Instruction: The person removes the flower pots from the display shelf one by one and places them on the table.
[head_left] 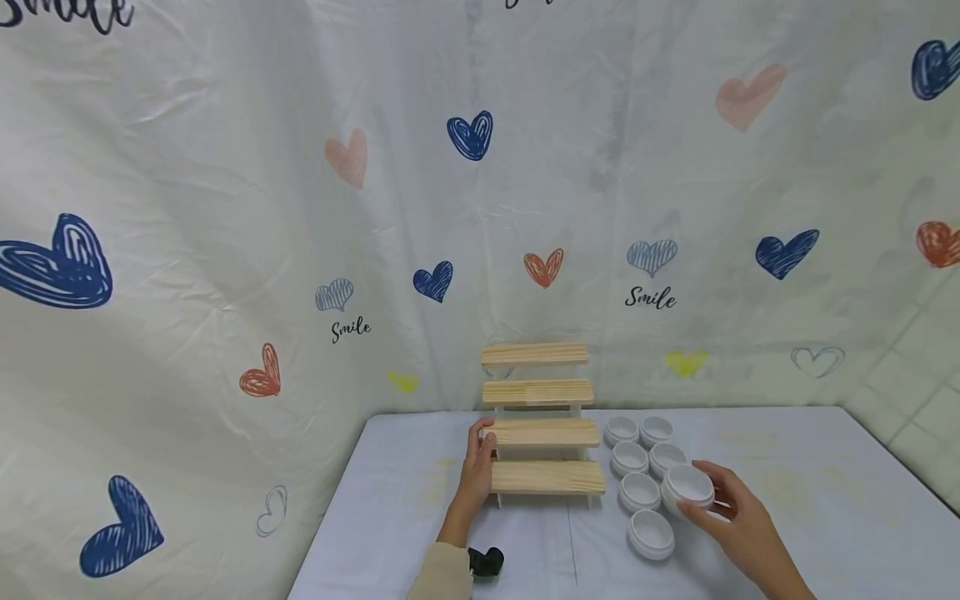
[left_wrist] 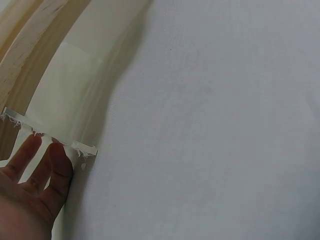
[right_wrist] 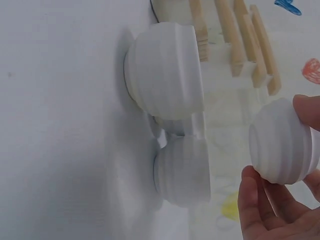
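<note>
A tiered display stand [head_left: 547,477] has wooden shelf boards stepped on clear uprights. My left hand [head_left: 476,467] holds it by the left end, the thumb at the edge of a middle board. In the left wrist view, the fingertips of that left hand [left_wrist: 42,175] meet the edge of the clear upright [left_wrist: 55,134]. My right hand [head_left: 738,521] grips a small white ribbed bowl [head_left: 688,487] between thumb and fingers. In the right wrist view this held bowl [right_wrist: 280,142] is raised off the table, higher than the standing bowls [right_wrist: 165,70].
Several white bowls [head_left: 651,535] stand in two rows to the right of the stand. A small black object [head_left: 487,562] lies beside the left sleeve [head_left: 442,571]. Behind the white-covered table [head_left: 810,517] hangs a curtain [head_left: 585,167] printed with hearts.
</note>
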